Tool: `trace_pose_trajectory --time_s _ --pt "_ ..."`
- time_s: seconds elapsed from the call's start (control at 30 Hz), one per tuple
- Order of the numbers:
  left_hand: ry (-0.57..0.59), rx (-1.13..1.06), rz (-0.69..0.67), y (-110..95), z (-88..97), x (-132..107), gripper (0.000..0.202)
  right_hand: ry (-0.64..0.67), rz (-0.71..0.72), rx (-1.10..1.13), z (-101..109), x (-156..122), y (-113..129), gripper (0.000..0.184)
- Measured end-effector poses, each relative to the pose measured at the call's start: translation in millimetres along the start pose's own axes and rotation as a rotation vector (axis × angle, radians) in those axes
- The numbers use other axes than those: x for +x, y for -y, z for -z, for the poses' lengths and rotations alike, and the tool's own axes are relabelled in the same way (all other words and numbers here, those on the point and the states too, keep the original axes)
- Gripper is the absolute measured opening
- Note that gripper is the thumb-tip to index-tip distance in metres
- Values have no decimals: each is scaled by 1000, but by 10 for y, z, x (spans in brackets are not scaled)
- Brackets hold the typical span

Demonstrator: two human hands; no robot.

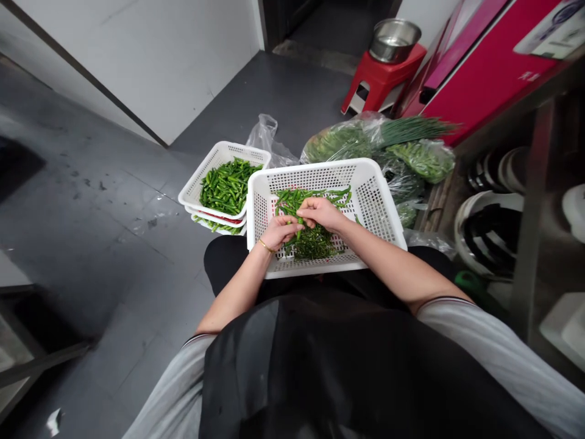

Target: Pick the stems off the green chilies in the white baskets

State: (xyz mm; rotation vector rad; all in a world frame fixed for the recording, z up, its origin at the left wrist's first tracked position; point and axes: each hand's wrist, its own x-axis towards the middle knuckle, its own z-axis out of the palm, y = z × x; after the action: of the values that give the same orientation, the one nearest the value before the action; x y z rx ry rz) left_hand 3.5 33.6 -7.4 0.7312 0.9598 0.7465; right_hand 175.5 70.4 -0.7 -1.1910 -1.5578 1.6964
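A white perforated plastic basket (379, 201) rests on my lap. Inside it lie green chili peppers (290, 198) toward the far side and a heap of thin green stems (315, 244) on the near side. My left hand (280, 233), with a thin band at its wrist, is closed on a green chili pepper (299, 233) above the basket floor. My right hand (322, 213) pinches at the upper end of that same pepper; its fingertips partly hide it. Both hands are close together, over the stems.
At left, a stacked white basket (194, 177) holds many green chilies (228, 186). Beyond my basket are plastic bags of greens (338, 143) and long green stalks (411, 129). A metal pot (393, 42) stands on a red stool (384, 74). Metal shelving (532, 225) stands right.
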Motion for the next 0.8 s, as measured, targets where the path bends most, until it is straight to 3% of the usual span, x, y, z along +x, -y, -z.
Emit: trace_pose_trajectory --time_s 0.1,0.17,0.3,0.37,0.47,0.53,0.6,0.7,0.8 --pt "7 108 -94 -31 -131 6 32 -20 50 -128 21 -158 142 26" --pt "-43 201 -156 -47 -200 -6 32 -66 108 -354 16 -243 206 23" --pt "-48 123 -32 -78 -212 -41 29 -211 244 -1013 -32 -239 174 27" --pt "34 8 38 -122 -124 -77 29 -115 188 -1278 -56 -147 35 31" --pt "172 -164 -14 -215 78 -162 33 221 63 -1518 -84 18 -268 33" --pt "211 -234 -63 -260 193 -211 36 374 42 -1571 -78 97 -426 34" --pt "187 -223 -58 -261 252 -222 36 382 58 -1551 -29 135 -475 33" --pt "29 -78 -4 -184 218 -143 35 192 105 -1364 109 119 -341 24" --pt "-115 125 -15 -79 74 -1 37 2 186 -996 199 29 -112 15"
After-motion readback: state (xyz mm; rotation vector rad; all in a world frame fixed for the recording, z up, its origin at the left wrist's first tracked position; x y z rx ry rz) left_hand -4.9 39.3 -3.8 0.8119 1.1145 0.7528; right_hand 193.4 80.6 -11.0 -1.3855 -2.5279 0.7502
